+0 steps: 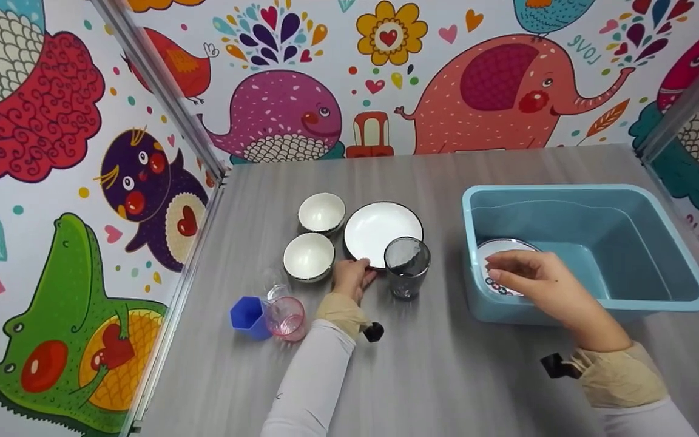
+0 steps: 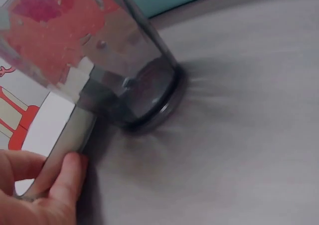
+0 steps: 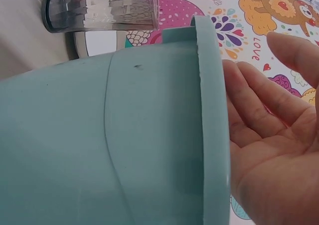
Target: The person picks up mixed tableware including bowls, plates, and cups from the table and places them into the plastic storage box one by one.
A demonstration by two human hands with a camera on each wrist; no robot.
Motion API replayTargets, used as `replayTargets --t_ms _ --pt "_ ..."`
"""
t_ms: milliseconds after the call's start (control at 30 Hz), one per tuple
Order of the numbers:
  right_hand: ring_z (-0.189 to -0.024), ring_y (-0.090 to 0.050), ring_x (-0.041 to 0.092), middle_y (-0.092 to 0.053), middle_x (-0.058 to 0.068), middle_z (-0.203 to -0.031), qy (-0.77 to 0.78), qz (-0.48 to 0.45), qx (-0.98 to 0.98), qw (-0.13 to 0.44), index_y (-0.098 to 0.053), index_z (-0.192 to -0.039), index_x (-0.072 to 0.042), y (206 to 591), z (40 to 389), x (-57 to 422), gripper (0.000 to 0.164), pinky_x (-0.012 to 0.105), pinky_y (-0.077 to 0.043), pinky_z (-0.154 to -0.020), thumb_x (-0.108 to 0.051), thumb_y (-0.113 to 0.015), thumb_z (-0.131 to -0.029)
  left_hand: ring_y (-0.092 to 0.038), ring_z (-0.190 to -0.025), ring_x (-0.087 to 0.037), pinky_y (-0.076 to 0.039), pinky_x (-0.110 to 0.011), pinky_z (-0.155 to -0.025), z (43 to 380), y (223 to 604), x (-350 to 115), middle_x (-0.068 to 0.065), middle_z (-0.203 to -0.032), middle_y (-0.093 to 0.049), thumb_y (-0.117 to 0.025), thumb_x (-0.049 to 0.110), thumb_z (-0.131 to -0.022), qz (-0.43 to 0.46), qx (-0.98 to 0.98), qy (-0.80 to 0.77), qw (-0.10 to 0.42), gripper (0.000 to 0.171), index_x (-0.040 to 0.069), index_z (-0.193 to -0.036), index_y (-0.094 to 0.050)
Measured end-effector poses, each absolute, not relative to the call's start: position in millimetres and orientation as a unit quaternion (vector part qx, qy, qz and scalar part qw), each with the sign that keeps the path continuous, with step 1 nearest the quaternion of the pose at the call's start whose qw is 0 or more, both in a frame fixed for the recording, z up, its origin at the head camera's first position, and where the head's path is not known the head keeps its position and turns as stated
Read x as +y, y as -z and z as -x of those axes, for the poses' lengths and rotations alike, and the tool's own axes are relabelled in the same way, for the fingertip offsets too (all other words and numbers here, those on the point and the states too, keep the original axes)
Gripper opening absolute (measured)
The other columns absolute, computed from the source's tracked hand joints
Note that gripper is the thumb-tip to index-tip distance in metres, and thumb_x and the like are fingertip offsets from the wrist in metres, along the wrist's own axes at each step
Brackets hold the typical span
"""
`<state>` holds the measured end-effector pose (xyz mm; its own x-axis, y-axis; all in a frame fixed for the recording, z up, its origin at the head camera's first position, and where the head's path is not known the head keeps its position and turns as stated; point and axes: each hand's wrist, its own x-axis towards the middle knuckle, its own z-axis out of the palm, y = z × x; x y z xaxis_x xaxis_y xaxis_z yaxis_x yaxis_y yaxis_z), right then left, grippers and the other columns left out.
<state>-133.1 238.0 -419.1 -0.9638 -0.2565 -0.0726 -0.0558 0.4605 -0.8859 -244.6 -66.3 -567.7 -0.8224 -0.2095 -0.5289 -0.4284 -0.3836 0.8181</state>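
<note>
My left hand pinches the near rim of a white plate with a dark edge. In the left wrist view, the thumb and fingers take that plate's edge between them. Just right of this hand stands a dark transparent glass, upright on the table. My right hand hovers over the left side of a blue-green basin, holding nothing, its fingers loosely bent. Under it, a patterned plate lies in the basin, partly hidden by the hand. The right wrist view shows the palm beside the basin's rim.
Two white bowls sit left of the plate. Nearer stand a blue hexagonal cup, a pink clear glass and a colourless glass. Cartoon-printed walls border the grey table at the back and sides.
</note>
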Motion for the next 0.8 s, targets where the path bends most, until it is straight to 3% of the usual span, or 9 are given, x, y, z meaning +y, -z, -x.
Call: replayTargets --t_ms 133,367,800 --pt "-0.093 -0.066 0.005 -0.069 0.017 -0.122 0.510 0.091 0.850 0.093 -0.067 -0.129 -0.001 419.9 132.8 238.4 0.039 0.018 -0.056 -0.079 -0.025 -0.068 -0.098 -0.068 -0.083 -0.024 -0.058 -0.041 -0.094 244.8 567.8 -65.7 -0.021 -0.098 -0.061 -0.051 -0.012 -0.089 0.285 0.539 -0.790 0.069 0.038 -0.022 -0.125 -0.047" --pt "-0.095 -0.067 0.007 -0.069 0.018 -0.122 0.512 0.087 0.850 0.087 -0.066 -0.128 0.001 421.1 131.7 239.7 0.040 0.017 -0.056 -0.080 -0.025 -0.068 -0.098 -0.071 -0.096 -0.032 -0.056 -0.042 -0.097 243.9 567.0 -65.1 -0.026 -0.105 -0.060 -0.051 -0.011 -0.090 0.271 0.535 -0.798 0.066 0.039 -0.024 -0.127 -0.045" --pt "-0.098 -0.067 0.004 -0.069 0.017 -0.124 0.515 0.082 0.849 0.089 -0.066 -0.130 0.000 422.6 130.7 242.1 0.040 0.015 -0.055 -0.083 -0.025 -0.067 -0.099 -0.071 -0.091 -0.029 -0.058 -0.042 -0.094 243.9 566.7 -64.9 -0.025 -0.104 -0.061 -0.052 -0.013 -0.089 0.251 0.529 -0.809 0.053 0.034 -0.024 -0.121 -0.050"
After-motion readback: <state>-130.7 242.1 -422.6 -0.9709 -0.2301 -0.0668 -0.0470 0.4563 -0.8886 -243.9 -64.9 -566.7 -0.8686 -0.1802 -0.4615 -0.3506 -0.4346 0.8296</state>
